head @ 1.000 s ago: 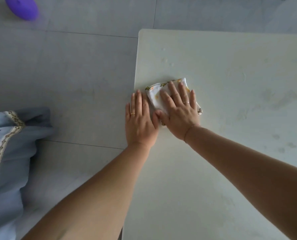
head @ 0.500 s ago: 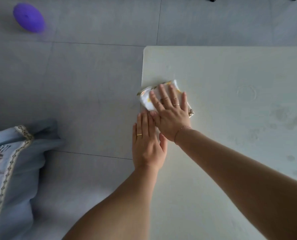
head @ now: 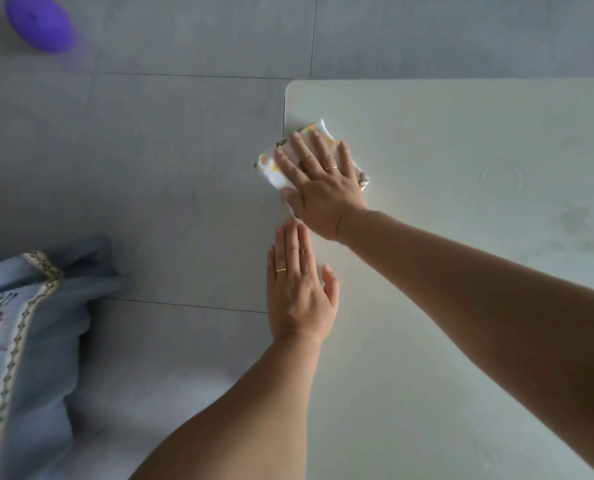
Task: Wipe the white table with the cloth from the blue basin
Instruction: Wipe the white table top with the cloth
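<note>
I see the right hand (head: 323,188) pressed flat, fingers spread, on top of the folded cloth (head: 274,168), which lies at the left edge of the white table (head: 461,140), near its far left corner; one corner of the cloth juts out past the edge over the grey tiled floor (head: 150,150). The hand does not grip the cloth, it only pins it down with an open palm. The cloth is white with a yellow and green printed border. My left hand (head: 299,292) lies open and flat on the same table edge, nearer to me, just below the right hand, its fingertips close to the right wrist, holding nothing. Each hand shows a ring. Faint marks and a ring-shaped stain show on the tabletop to the right. On the floor I make out a purple rounded object (head: 39,22) at the far left and a light blue cushion with patterned trim (head: 22,341) at the near left.
</note>
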